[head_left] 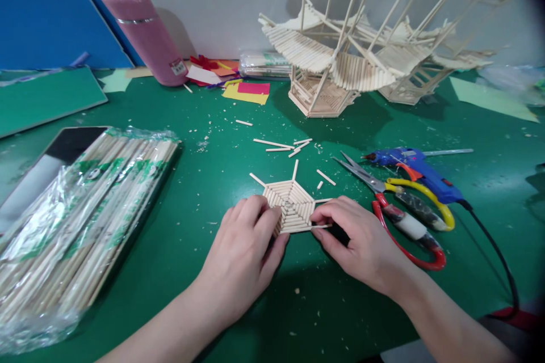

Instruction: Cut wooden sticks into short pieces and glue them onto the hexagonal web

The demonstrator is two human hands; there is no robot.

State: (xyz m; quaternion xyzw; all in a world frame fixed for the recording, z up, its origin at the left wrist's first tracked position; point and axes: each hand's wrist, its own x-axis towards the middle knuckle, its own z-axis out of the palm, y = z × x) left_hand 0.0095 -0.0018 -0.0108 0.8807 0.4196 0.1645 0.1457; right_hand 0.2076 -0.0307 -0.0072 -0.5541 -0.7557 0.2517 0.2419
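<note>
Between my hands is a small hexagonal panel (293,204) of wooden sticks laid in rings, with a few stick ends jutting from its corners. My left hand (249,235) grips the panel's left edge, thumb below and fingers on top. At the panel's lower right, my right hand (355,235) pinches a short wooden stick (321,226) between thumb and forefinger, against the edge. Loose cut sticks (279,145) lie behind the panel. Scissors (400,204) with red and yellow handles rest right of my right hand, blades open, beside a blue glue gun (419,170).
A plastic-wrapped bundle of chopsticks (97,221) lies at left over a dark tablet-like object. A pink bottle (147,37) stands behind, near coloured paper pieces (251,92). Stick-built pavilion models (326,62) stand at the back right. The glue gun's black cord (496,255) runs toward the right front.
</note>
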